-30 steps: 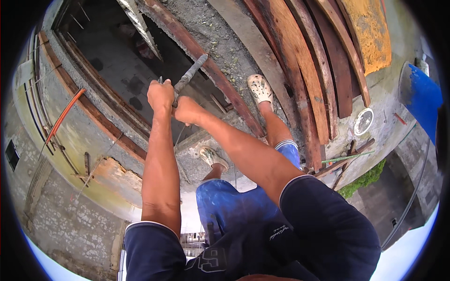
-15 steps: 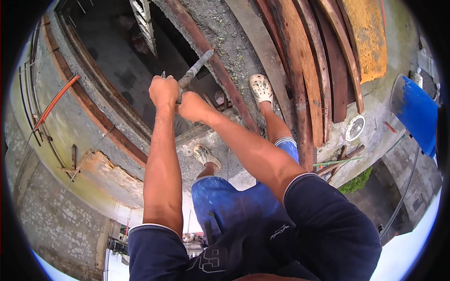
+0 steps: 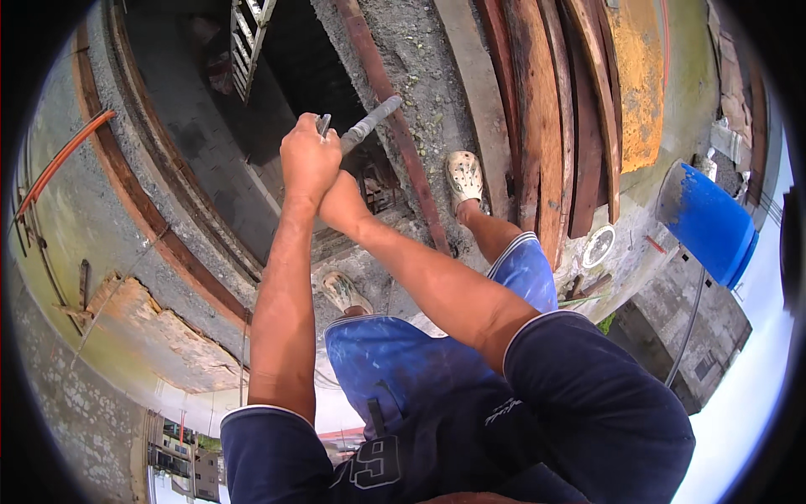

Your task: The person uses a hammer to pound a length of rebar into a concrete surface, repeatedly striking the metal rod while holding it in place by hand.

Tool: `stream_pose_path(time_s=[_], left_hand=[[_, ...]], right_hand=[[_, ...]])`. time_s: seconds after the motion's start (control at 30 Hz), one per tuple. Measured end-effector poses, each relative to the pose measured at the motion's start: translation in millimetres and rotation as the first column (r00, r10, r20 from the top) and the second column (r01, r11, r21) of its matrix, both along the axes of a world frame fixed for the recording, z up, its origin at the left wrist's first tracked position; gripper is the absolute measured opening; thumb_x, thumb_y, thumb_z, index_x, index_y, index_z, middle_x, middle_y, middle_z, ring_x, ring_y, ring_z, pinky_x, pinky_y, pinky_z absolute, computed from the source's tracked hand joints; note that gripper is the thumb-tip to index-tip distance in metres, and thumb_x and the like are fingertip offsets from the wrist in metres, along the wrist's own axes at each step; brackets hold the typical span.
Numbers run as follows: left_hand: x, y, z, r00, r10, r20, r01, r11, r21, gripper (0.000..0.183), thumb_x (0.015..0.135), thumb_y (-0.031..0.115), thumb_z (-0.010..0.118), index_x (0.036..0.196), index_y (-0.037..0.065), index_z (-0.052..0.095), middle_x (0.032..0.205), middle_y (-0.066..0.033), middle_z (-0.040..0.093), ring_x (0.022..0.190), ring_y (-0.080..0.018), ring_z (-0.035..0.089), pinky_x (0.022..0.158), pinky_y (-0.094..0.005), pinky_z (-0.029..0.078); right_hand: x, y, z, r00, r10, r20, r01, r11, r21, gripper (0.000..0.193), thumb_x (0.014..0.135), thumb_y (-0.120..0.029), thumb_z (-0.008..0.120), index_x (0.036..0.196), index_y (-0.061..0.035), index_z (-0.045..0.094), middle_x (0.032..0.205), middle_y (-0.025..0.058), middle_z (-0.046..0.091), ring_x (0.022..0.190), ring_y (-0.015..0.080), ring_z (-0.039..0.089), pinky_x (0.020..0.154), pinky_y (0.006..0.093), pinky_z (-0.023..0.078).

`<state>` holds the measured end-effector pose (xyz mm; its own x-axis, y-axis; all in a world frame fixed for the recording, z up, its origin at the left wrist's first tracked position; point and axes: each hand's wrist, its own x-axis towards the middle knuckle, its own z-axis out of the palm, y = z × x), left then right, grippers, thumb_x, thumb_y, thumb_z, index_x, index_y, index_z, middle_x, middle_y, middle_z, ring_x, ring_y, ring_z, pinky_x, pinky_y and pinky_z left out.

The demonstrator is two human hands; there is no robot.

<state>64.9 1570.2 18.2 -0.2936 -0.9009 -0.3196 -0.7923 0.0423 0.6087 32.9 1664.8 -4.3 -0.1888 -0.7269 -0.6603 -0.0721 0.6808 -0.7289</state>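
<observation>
Both arms reach forward over a deep opening. My left hand (image 3: 309, 160) is closed, with a short metal tip (image 3: 323, 124) poking up beside its knuckles. Just below, my right hand (image 3: 342, 203) is closed too, partly behind the left wrist. From the hands a grey, mortar-smeared rod-like tool (image 3: 369, 124) slants up to the right. Its far end overlaps a reddish wooden strip (image 3: 382, 84) along the opening's edge; whether they touch I cannot tell. My fingers hide the part they grip, so the tool's exact kind does not show.
The opening (image 3: 201, 109) drops to a lower floor, where a white ladder (image 3: 249, 50) stands. My feet in pale clogs (image 3: 464, 176) are on rough concrete by its edge. Long planks (image 3: 533, 109) lie at right, beyond them a blue barrel (image 3: 709, 223). Orange tubing (image 3: 67, 160) sticks up at left.
My hands have shifted slightly right and drawn closer together, the tool moving with them. The view has turned a little, so the surroundings sit differently.
</observation>
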Motion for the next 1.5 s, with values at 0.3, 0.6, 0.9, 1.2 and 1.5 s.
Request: stream_pose_path(time_s=[0.3, 0.6, 0.9, 1.2, 1.5], left_hand=[[122.8, -3.8, -129.6, 0.97, 0.176, -0.169, -0.172, 0.984, 0.038, 0.019, 0.085, 0.017, 0.066, 0.099, 0.005, 0.065, 0.087, -0.02, 0.069, 0.084, -0.0409, 0.068, 0.076, -0.0466, 0.053], [78.7, 25.5, -105.5, 0.871, 0.338, 0.356, -0.344, 0.938, -0.049, 0.031, 0.089, 0.038, 0.065, 0.102, 0.011, 0.068, 0.098, -0.0156, 0.073, 0.097, -0.038, 0.069, 0.084, -0.0483, 0.052], [63.5, 12.6, -101.4, 0.596, 0.56, 0.575, -0.691, 0.722, 0.013, 0.048, 0.082, 0.045, 0.068, 0.11, 0.006, 0.073, 0.113, -0.0179, 0.071, 0.108, -0.0358, 0.067, 0.091, -0.0442, 0.053], [79.2, 11.3, -142.0, 0.548, 0.566, 0.616, -0.664, 0.742, -0.091, 0.041, 0.082, 0.037, 0.07, 0.093, -0.002, 0.074, 0.094, -0.0203, 0.072, 0.087, -0.0349, 0.069, 0.082, -0.0426, 0.051], [100.3, 20.6, -187.9, 0.595, 0.687, 0.418, -0.663, 0.713, -0.228, 0.034, 0.078, 0.03, 0.075, 0.071, -0.002, 0.065, 0.064, -0.0171, 0.065, 0.059, -0.0319, 0.059, 0.065, -0.0444, 0.047]], right_hand=[[110.5, -21.6, -108.4, 0.995, 0.01, -0.099, 0.002, 0.992, 0.128, 0.026, 0.079, -0.021, 0.071, 0.089, 0.0023, 0.072, 0.096, 0.0296, 0.068, 0.099, 0.0436, 0.066, 0.084, 0.0496, 0.053], [24.3, 2.0, -95.7, 0.863, 0.482, 0.153, -0.501, 0.857, 0.12, 0.044, 0.076, -0.033, 0.077, 0.098, 0.0041, 0.067, 0.096, 0.0215, 0.07, 0.078, 0.0329, 0.07, 0.059, 0.0423, 0.056], [-369.6, -12.4, -84.3, 0.608, 0.127, -0.784, -0.069, 0.992, 0.107, 0.065, 0.086, -0.048, 0.068, 0.129, 0.0006, 0.06, 0.13, 0.0254, 0.06, 0.123, 0.0397, 0.056, 0.104, 0.044, 0.045], [-487.6, -33.5, -155.8, 0.397, 0.207, -0.894, 0.158, 0.944, 0.289, 0.121, 0.072, -0.08, 0.064, 0.159, -0.01, 0.017, 0.157, 0.0328, 0.018, 0.147, 0.0469, 0.018, 0.113, 0.0645, 0.022], [-487.9, -22.6, -191.1, 0.194, 0.138, -0.971, 0.146, 0.975, 0.167, 0.113, 0.069, -0.073, 0.071, 0.156, -0.0177, 0.026, 0.153, 0.0248, 0.031, 0.142, 0.041, 0.029, 0.112, 0.0613, 0.023]])
